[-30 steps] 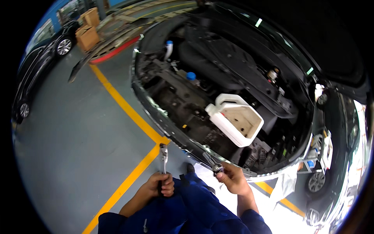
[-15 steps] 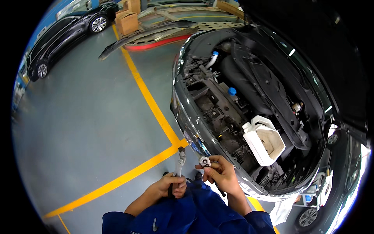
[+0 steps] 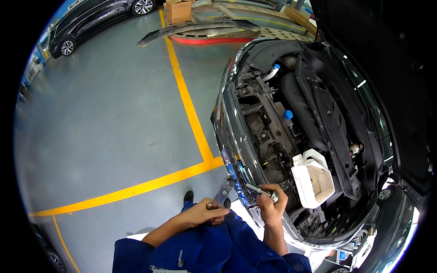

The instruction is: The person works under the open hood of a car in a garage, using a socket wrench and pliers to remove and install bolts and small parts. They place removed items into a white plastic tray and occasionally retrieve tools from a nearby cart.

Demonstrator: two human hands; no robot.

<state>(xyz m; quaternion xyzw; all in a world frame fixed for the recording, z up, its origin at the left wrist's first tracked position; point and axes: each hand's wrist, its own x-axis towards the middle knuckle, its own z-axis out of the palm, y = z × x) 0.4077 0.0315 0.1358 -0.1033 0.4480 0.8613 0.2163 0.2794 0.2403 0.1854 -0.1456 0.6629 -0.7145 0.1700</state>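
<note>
The left hand [image 3: 207, 213] had its fingers closed around a silver metal wrench [image 3: 220, 195], which slanted away to the far right; its head was blurred, and the hand hid part of its handle. To its right, the right hand [image 3: 273, 207] gripped a silver metal tool with a slim rod and a rounded head [image 3: 255, 187] between thumb and fingers, its rod directed left toward the wrench. Whether the two tools touched could not be told. Both were on the near side, by the front of a dark grey car [image 3: 220, 119] with a blue rectangular plate [image 3: 233, 178].

The car's black hood [image 3: 378, 50] stood raised on the right. In the engine bay, a white plastic jug with one side cut away [image 3: 301, 187] sat to the right of the right hand, and a round blue plastic cap [image 3: 288, 114] lay farther off. Yellow painted lines [image 3: 185, 98] crossed the grey floor [image 3: 114, 123] on the left, with a shiny black car [image 3: 98, 20] at the far left and a brown cardboard box [image 3: 178, 11] right of it.
</note>
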